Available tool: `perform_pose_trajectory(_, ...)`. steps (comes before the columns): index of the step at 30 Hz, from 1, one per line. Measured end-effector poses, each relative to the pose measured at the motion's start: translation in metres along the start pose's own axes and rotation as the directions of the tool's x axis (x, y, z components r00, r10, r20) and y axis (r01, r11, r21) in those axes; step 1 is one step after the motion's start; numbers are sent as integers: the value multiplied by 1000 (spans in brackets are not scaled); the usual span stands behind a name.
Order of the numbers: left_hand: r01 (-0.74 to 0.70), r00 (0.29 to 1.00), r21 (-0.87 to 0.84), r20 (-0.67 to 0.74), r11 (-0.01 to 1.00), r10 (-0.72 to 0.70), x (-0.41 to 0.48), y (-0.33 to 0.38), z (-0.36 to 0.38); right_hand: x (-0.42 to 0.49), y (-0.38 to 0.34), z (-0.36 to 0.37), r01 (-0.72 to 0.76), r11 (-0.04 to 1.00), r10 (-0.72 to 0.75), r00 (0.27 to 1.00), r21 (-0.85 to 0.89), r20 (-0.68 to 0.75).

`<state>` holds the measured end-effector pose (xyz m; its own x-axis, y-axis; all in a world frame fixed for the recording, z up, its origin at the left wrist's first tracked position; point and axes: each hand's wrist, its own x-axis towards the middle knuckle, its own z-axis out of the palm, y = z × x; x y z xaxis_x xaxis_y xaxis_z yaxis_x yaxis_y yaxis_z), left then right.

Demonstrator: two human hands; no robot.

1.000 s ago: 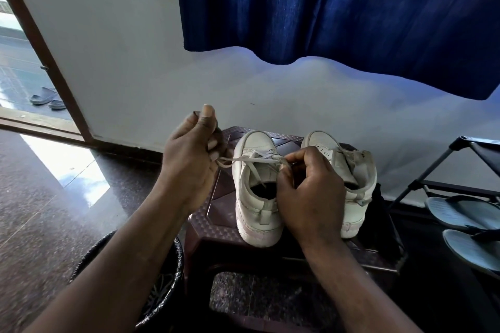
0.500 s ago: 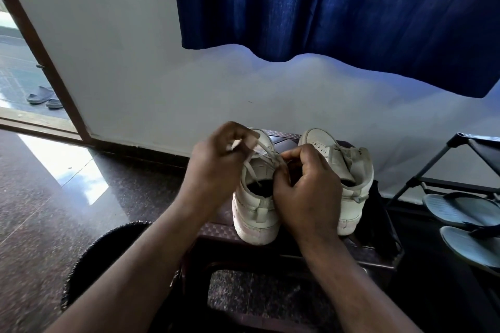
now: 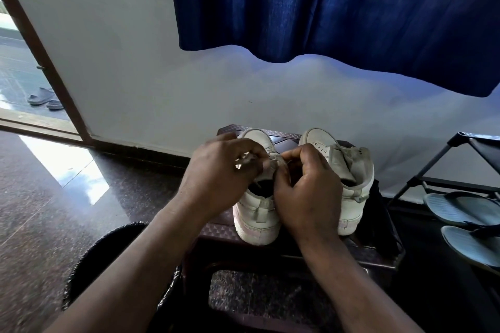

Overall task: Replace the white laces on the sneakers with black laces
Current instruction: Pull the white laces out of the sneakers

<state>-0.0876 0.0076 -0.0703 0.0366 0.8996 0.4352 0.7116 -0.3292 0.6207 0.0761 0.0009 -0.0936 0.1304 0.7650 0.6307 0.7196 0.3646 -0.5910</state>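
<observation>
Heels at the stool's [image 3: 216,230] near edge, two white sneakers. Over the left-edge sneaker [image 3: 257,213], both hands are curled tight: left hand [image 3: 216,170] pinches its white lace [image 3: 272,163], right hand [image 3: 305,192] pinches it too. The second sneaker [image 3: 351,197] sits untouched alongside, blue curtain [image 3: 324,8] beyond.

left hand [image 3: 216,170]: pinches white lace [image 3: 244,162] over the left sneaker [image 3: 257,213]
right hand [image 3: 308,192]: grips left sneaker's tongue
right sneaker [image 3: 351,197]: just beside, right
stool [image 3: 216,230]: bears both, toes far
</observation>
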Motion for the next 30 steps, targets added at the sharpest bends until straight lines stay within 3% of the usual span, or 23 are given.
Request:
perform_pose_trajectory(2,-56,998,61,-23,997,57,-1,0,4,0,0,0,-2,1000,2,1000,5,3)
perform_pose_trajectory(4,-36,997,7,-72,999,37,0,-1,10,0,0,0,-3,1000,3,1000,5,4)
perform_pose_trajectory(5,35,995,-106,-92,994,-45,1,-1,12,0,-1,-1,-3,1000,3,1000,3,0)
perform_pose_trajectory(6,133,979,-332,-101,934,-175,4,-1,11,0,-1,-1,-3,1000,3,1000,-1,-5)
perform_pose_trajectory(8,242,911,-773,-27,587,-411,8,1,1,-1,-2,-1,2,1000,-2,1000,-3,-12)
perform_pose_trajectory(9,255,883,-868,29,427,-468,9,-1,-5,-1,-2,-1,4,1000,-4,1000,0,-15)
perform_pose_trajectory(10,269,869,-886,55,377,-492,9,-5,-9,0,-3,-1,5,1000,-5,1000,3,-18)
perform_pose_trajectory(15,382,854,-621,-46,685,-518,5,-17,-5,1,-3,0,-1,1000,1,1000,-7,0)
perform_pose_trajectory(17,403,882,-423,-56,812,-467,4,-18,-4,2,-4,-1,-3,1000,3,1000,-20,17)
perform_pose_trajectory(20,322,931,-213,-108,922,-350,-3,-17,-4,4,-6,-6,1,999,2,998,-46,56)
perform_pose_trajectory(23,239,958,-38,-154,970,-242,-7,-11,-8,9,-10,-9,-23,999,27,994,-36,102)
perform_pose_trajectory(26,204,971,-13,-126,979,-204,-11,-1,-8,18,-16,-8,17,1000,-16,993,-12,113)
perform_pose_trajectory(30,234,962,-39,-138,972,-237,-9,-3,-11,22,-19,-1,67,997,-72,966,31,249)
